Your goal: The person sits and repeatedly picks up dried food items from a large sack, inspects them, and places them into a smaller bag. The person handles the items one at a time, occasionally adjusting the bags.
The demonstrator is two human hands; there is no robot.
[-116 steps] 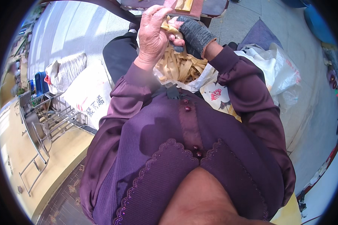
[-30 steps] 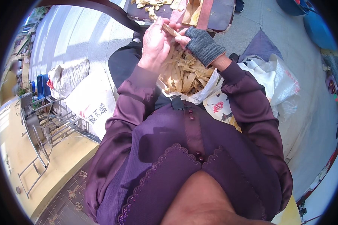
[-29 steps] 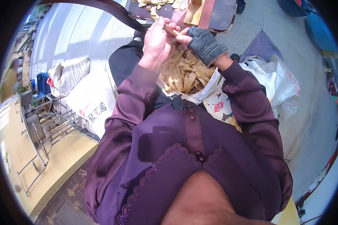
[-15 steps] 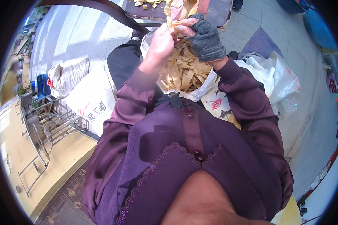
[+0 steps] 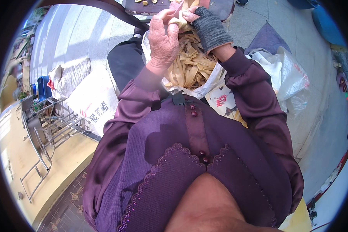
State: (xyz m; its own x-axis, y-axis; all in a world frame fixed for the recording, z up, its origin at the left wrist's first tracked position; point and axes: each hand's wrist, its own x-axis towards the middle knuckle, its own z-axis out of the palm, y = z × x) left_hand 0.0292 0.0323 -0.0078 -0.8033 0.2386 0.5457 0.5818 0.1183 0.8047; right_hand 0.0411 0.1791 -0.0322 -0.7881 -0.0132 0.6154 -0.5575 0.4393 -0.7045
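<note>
A pale, dry, husk-like strip is stretched between my hands, just below the chair seat. My left hand, bare, has its thumb and fingers bent round one end of it. On my right hand is a dark grey fingerless glove; its thumb and forefinger pinch the strip's other side. Past my fingertips, more pale strip runs up onto the seat beside a pink band. Beneath my hands, many loose strips fill a white sack standing between my legs.
A dark chair seat with yellow scraps is ahead. White sacks lie at left, near a metal rack. At right are a clear plastic bag, a dark cloth and a blue tub. A flowered cloth sits beside my sack.
My left hand has turned and lifted, its back now showing and its fingers curling over the strip. My right hand has shifted slightly up. The strip is now folded between them.
</note>
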